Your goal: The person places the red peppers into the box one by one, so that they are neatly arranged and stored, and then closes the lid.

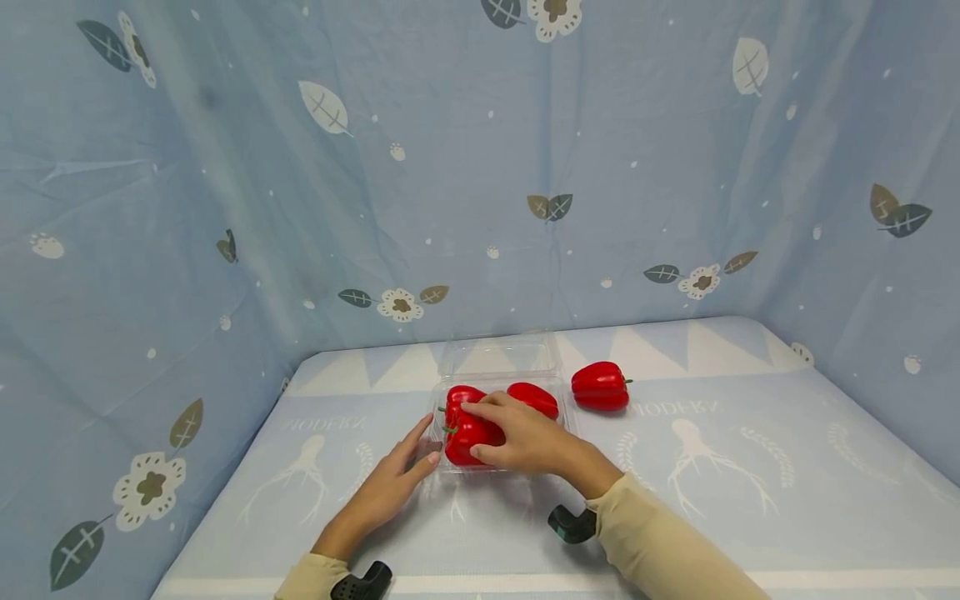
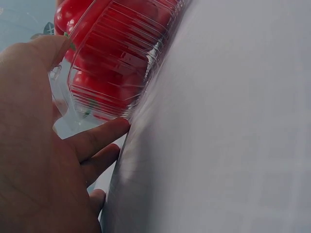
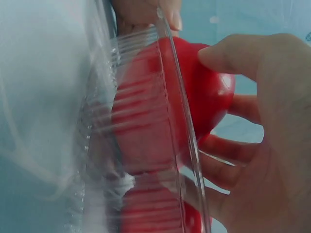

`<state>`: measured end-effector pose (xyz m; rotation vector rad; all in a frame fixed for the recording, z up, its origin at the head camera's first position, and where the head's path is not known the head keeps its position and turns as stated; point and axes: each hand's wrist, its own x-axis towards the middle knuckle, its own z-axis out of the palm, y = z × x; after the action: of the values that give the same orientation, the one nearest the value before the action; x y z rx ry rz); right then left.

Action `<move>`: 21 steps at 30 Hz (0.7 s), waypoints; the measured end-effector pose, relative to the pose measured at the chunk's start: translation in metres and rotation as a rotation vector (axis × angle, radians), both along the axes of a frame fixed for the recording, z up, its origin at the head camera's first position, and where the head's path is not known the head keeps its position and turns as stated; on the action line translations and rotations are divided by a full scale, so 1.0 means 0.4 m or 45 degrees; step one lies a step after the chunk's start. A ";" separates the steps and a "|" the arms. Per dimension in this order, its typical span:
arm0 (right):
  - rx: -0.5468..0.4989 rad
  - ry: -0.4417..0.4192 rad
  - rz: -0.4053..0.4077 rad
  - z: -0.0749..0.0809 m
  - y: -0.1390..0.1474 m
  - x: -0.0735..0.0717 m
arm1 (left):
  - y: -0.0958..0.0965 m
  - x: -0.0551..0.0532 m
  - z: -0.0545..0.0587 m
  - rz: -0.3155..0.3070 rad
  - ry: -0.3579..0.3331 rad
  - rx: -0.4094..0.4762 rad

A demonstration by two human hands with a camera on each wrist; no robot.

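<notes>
Your right hand [image 1: 521, 435] grips the near pepper [image 1: 467, 440]; your spread left hand [image 1: 385, 493] sits at eight o'clock of the box [image 3: 193, 145]. Pressing too hard could buckle it.

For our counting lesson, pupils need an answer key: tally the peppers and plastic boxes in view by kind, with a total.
Red peppers: 4 visible, 3 in the box and 1 outside
Clear plastic box, lid included: 1
Total: 5 (the right hand might hide more)
</notes>
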<state>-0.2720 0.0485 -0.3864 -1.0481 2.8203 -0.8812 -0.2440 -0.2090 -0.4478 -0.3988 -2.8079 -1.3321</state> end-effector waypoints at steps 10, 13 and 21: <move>0.113 0.101 -0.031 0.004 -0.025 0.014 | -0.001 0.000 -0.001 -0.010 0.001 0.013; 0.142 0.148 -0.029 0.000 -0.029 0.012 | -0.002 0.000 -0.004 -0.008 -0.001 0.014; 0.152 0.147 0.006 0.002 -0.022 0.010 | -0.004 -0.001 -0.006 0.001 0.014 -0.006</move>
<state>-0.2678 0.0398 -0.3855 -1.1237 2.9192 -0.6631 -0.2445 -0.2105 -0.4502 -0.4045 -2.8022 -1.3194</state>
